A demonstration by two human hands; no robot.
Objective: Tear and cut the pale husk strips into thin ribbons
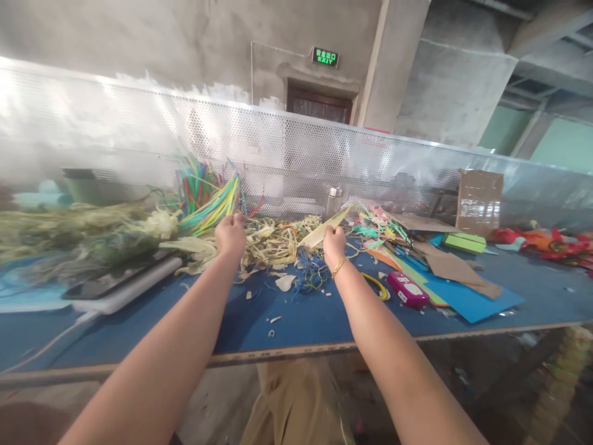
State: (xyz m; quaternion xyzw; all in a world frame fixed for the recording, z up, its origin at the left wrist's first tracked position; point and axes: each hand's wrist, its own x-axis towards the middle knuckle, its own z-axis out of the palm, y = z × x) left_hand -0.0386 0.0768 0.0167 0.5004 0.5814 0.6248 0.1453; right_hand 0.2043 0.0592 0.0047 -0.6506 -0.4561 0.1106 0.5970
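My right hand (334, 243), with a gold bracelet at its wrist, is closed on a pale corn husk strip (328, 227) that sticks out to both sides of the fingers. My left hand (230, 235) is closed too, fingertips together; what they hold, if anything, cannot be made out. Between the hands spreads a heap of dry husk pieces (269, 244). Just behind my left hand leans a bundle of coloured pipe cleaners (210, 194), green, yellow and red. A tangle of blue thread (311, 272) lies below my right hand.
To the left are a phone (115, 275), a white power bank (134, 290) with a cable, and more husks (83, 228). Rightward lie a purple device (407, 289), a blue sheet (467, 300) and cardboard (463, 272). A bottle (333, 201) stands before the perforated metal panel (287, 142).
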